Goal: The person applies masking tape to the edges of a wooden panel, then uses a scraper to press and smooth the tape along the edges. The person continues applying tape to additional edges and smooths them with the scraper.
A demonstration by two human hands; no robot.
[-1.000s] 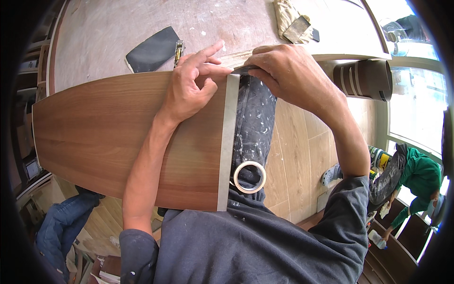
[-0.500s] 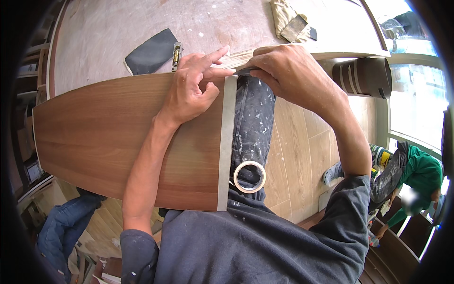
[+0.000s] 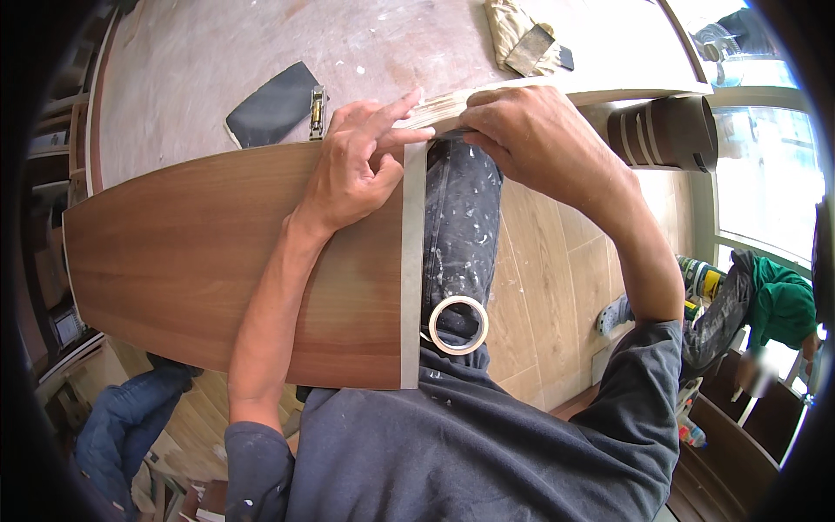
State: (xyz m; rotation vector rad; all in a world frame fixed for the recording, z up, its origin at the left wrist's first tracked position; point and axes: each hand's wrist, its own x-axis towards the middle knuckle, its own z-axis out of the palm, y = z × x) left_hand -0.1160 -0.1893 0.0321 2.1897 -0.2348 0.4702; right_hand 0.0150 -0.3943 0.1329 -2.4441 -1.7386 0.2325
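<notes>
A brown wood-grain panel [image 3: 200, 270] lies across my lap, its far side against the worktable. Pale masking tape [image 3: 412, 278] runs down its straight right-hand edge. My left hand [image 3: 352, 165] rests over the panel's far right corner, fingers apart and the index stretched toward the tape's far end. Just right of that corner, my right hand [image 3: 522, 126] is closed in a pinch; what sits between its fingertips is mostly hidden. Close to the tape's near end, a roll of masking tape [image 3: 458, 349] rests on my paint-spotted trouser leg.
On the worktable [image 3: 191, 70] lie dark sandpaper [image 3: 274, 104], a metal hinge [image 3: 318, 113] and a beige cloth [image 3: 504, 35] with a sanding block. A brown roll [image 3: 661, 135] stands at the right. Another person in green [image 3: 780, 291] bends low there; blue-trousered legs [image 3: 130, 418] show lower left.
Both hands keep nearly the same pose near the panel corner. The table and its things have shifted slightly in view. The person in green has moved an arm.
</notes>
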